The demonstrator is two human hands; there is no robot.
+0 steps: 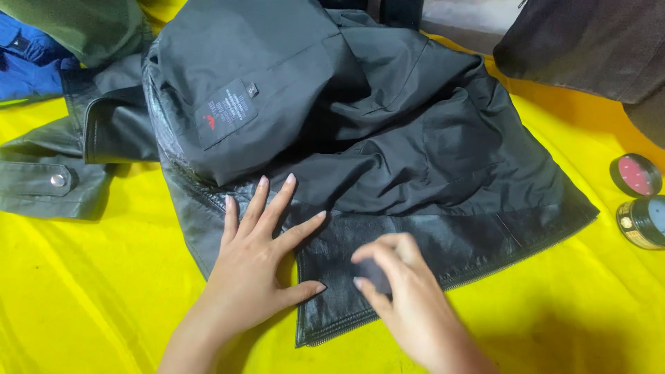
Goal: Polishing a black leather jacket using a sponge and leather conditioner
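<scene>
A black leather jacket (388, 131) lies opened on a yellow cloth (90, 291), its dark lining and a sewn-in label (227, 114) facing up. My left hand (258, 256) rests flat on the jacket's leather front edge, fingers spread. Just to its right, my right hand (405, 291) has its fingers curled around a small dark pad (377, 275), pressed on the leather hem near the zip. The pad is mostly hidden by my fingers.
Two round tins sit at the right edge: an open one with a red inside (636, 174) and a gold-rimmed one (643, 221). A blue garment (28, 62) and a green one (83, 24) lie at the far left, a brown garment (596, 41) at the far right.
</scene>
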